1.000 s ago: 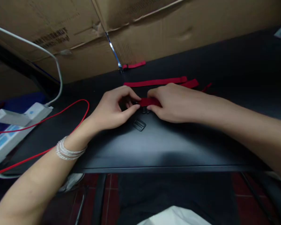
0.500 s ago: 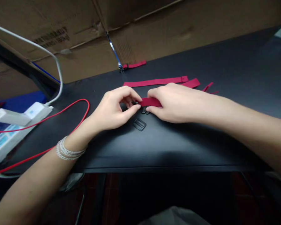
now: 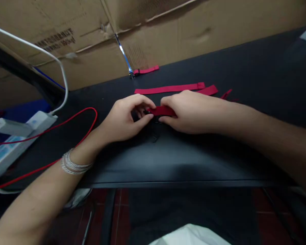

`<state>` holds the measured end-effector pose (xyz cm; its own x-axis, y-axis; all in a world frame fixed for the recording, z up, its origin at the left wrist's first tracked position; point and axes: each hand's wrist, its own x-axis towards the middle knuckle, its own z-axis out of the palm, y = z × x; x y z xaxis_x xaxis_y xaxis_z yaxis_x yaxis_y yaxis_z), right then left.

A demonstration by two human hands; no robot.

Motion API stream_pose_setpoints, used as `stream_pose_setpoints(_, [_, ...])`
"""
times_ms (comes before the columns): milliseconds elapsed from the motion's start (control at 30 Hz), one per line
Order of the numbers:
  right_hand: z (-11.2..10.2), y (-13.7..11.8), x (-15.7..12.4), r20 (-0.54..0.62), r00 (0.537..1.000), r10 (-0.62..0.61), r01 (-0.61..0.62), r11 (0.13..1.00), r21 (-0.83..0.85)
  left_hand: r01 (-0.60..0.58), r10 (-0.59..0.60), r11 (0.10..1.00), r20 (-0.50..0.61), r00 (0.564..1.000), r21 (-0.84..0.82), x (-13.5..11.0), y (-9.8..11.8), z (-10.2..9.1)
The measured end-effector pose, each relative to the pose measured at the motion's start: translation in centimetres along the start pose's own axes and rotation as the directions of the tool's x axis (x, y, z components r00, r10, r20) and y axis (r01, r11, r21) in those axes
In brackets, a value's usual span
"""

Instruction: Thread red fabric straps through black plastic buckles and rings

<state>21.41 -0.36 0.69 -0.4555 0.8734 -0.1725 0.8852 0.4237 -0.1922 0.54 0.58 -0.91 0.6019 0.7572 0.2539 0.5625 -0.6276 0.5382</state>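
Between my two hands a short stretch of red strap (image 3: 164,111) is held just above the black table. My left hand (image 3: 131,117) pinches its left end, where a small black piece shows partly behind the fingers. On the strap's right part my right hand (image 3: 187,110) is closed, thumb below and fingers above. A small black piece (image 3: 157,119) lies under the strap between the thumbs. Nearer me, a black slider buckle (image 3: 155,137) lies on the table, hard to make out in the dim light.
Behind my hands lie a flat red strap (image 3: 168,89) and other red strap pieces (image 3: 208,90). A shorter strap with a black buckle (image 3: 146,70) rests by the cardboard (image 3: 193,37). At left are a white power strip (image 3: 22,143) and a red cable (image 3: 91,124).
The light on the table and arms has dimmed. The strap reaches slightly further left into my left fingers; both hands stay nearly in place.
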Motion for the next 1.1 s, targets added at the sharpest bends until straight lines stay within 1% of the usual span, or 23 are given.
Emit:
stream_pose_setpoints(167, [0.00,-0.03,-0.06,-0.018,1.000,-0.001,0.001,1.000,-0.020,0.022,-0.022,1.000,0.007,1.000,0.016,-0.07,0.13,-0.05])
stream_pose_setpoints(433, [-0.12,0.09,-0.10,-0.006,1.000,-0.018,0.018,1.000,-0.022,0.021,-0.021,0.998,0.013,1.000,0.055,-0.09,0.32,-0.08])
stream_pose_setpoints(667, [-0.01,0.03,-0.09,-0.010,1.000,-0.028,0.027,0.999,-0.027,0.012,-0.012,0.999,0.018,1.000,0.038,-0.10,0.32,-0.13])
stream_pose_setpoints(1100, [-0.14,-0.07,-0.14,-0.009,0.999,-0.038,0.037,0.997,-0.063,0.021,-0.022,0.998,0.025,0.999,0.058,-0.05,0.43,-0.13])
